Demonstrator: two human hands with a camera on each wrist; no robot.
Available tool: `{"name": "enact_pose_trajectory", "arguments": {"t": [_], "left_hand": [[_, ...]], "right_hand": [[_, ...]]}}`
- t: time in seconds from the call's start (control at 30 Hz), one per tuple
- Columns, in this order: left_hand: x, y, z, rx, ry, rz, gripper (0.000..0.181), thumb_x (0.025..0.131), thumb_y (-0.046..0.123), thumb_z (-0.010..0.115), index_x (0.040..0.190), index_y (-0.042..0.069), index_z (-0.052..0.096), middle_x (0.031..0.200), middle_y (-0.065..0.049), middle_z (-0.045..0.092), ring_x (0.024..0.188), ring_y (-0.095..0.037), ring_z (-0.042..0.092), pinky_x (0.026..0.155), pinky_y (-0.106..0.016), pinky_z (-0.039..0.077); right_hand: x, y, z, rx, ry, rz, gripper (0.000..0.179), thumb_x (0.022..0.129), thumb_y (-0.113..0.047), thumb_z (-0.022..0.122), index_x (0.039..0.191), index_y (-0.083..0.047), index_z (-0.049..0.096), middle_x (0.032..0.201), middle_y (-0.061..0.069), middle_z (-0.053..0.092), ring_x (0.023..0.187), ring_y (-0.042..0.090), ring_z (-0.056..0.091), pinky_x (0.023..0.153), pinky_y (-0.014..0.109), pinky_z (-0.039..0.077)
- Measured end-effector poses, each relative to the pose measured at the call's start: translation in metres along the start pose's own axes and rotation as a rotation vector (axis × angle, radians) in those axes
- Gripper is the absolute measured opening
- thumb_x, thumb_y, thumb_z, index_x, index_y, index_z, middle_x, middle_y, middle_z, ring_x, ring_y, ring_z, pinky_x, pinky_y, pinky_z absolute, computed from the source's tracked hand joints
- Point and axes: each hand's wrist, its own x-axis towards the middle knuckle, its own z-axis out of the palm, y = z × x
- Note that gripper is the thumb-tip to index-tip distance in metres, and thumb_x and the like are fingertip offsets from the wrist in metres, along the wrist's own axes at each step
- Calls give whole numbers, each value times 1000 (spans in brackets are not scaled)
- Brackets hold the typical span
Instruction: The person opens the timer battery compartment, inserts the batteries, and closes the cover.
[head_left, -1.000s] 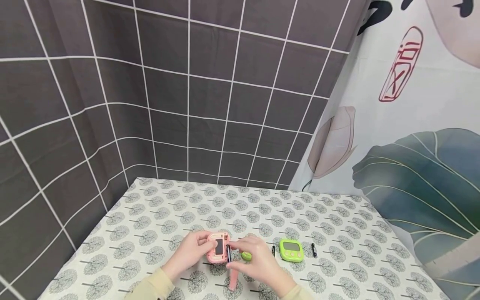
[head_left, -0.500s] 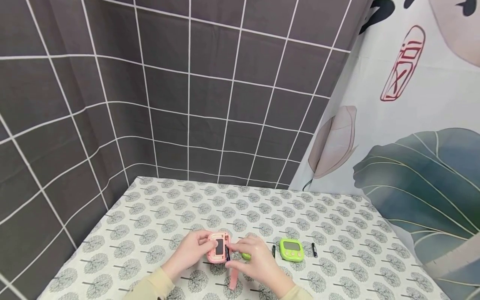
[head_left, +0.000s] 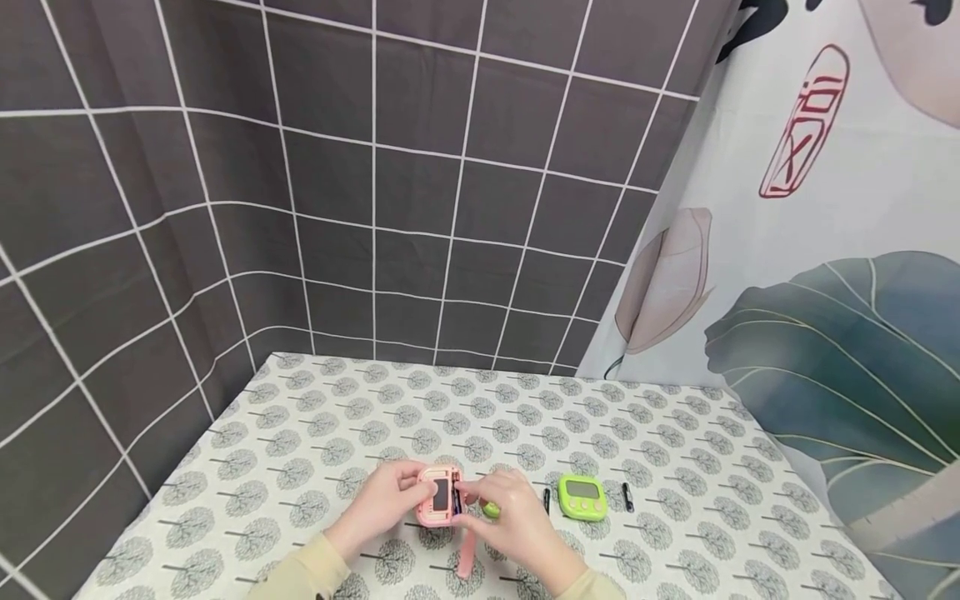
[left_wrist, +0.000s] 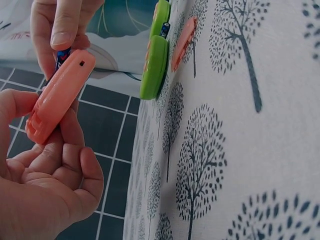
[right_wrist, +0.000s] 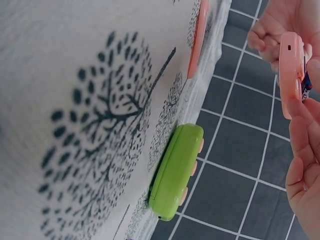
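Note:
My left hand (head_left: pixel 377 507) grips a pink timer (left_wrist: pixel 65 97) above the table, its back turned up and a dark rectangular panel (head_left: pixel 442 496) showing. The thumb lies on top, with fingers beneath. At the timer's right side is an uncovered battery slot. There my right hand (head_left: pixel 512 515) holds a dark blue battery (left_wrist: pixel 61 57) between fingertips and thumb, the battery lying along the slot. In the right wrist view the pink timer (right_wrist: pixel 289 70) appears edge-on, with the battery (right_wrist: pixel 306 84) partly hidden by fingers. How deep the battery sits I cannot tell.
A pink strip-like cover (head_left: pixel 467 557) lies on the tree-patterned cloth (head_left: pixel 330 417) below the hands. Right of them stands a green timer (head_left: pixel 582 498), with dark batteries (head_left: pixel 547 501) (head_left: pixel 627 497) on either side. Another green timer (head_left: pixel 491 510) is mostly hidden behind the right hand.
The battery has moved slightly leftward into the slot, and the right fingertips are closer to the timer. The left hand keeps its hold, nearly still.

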Motion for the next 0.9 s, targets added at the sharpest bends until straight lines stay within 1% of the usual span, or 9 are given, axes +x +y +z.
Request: {"name": "enact_pose_trajectory", "arguments": {"t": [0.2, 0.33, 0.4, 0.5, 0.57, 0.63, 0.77, 0.83, 0.9], "left_hand": [[2, -2, 0, -47, -36, 6, 34, 86, 18, 65, 112, -3, 64, 101, -13, 71, 87, -17, 69, 88, -40, 51], [1, -2, -1, -60, -46, 10, 33, 86, 17, 64, 113, -3, 64, 101, -13, 71, 85, -17, 68, 85, -36, 52], [1, -1, -1, -66, -55, 14, 33, 86, 17, 64, 112, -3, 64, 100, -13, 71, 85, -17, 68, 84, -37, 52], [0, -1, -2, -59, -66, 10, 32, 86, 17, 63, 111, -2, 65, 96, -11, 72, 85, -16, 68, 90, -45, 48], [0, 0, -2, -46, -74, 8, 31, 86, 18, 63, 111, 0, 66, 95, -8, 73, 86, -15, 67, 92, -49, 46], [0, 0, -2, -39, -83, 6, 30, 85, 18, 64, 110, 2, 67, 95, -6, 73, 86, -14, 67, 93, -50, 45], [0, 0, -2, -57, -108, 17, 30, 85, 18, 64, 110, 2, 67, 95, -9, 73, 82, -16, 67, 86, -39, 50], [-1, 0, -3, -82, -130, 20, 30, 85, 17, 64, 110, 1, 66, 94, -12, 72, 79, -18, 68, 81, -32, 52], [-1, 0, -3, -90, -152, 26, 28, 85, 16, 64, 107, -1, 67, 89, -13, 72, 74, -18, 67, 75, -27, 52]], "right_hand": [[0, 0, 1, -10, 6, 14, 40, 70, -40, 78, 102, -16, 71, 78, -13, 66, 65, 3, 55, 73, 21, 43], [-1, -2, 0, 2, -15, 66, 51, 69, -42, 79, 111, -16, 67, 90, -11, 66, 67, 2, 55, 73, 23, 45], [-1, -2, -2, 25, -27, 108, 57, 68, -44, 79, 116, -16, 65, 97, -9, 66, 69, 3, 55, 73, 24, 46], [0, -3, -4, 59, -47, 157, 63, 67, -45, 80, 120, -15, 63, 108, -8, 65, 71, 3, 56, 74, 26, 46], [1, -2, -5, 67, -61, 166, 66, 67, -46, 79, 122, -15, 62, 111, -8, 64, 72, 3, 56, 77, 29, 47], [2, -1, -6, 65, -80, 159, 68, 67, -47, 79, 124, -15, 60, 114, -8, 64, 73, 2, 57, 81, 32, 48], [2, 0, -7, 80, -116, 140, 71, 68, -47, 79, 128, -14, 58, 116, -6, 65, 75, 2, 58, 86, 36, 49], [3, 0, -8, 105, -138, 142, 73, 68, -48, 79, 129, -13, 57, 118, -4, 65, 77, 3, 59, 86, 35, 49], [3, 0, -9, 130, -169, 157, 75, 69, -50, 78, 131, -14, 56, 119, -3, 65, 80, 3, 59, 85, 33, 50]]}}
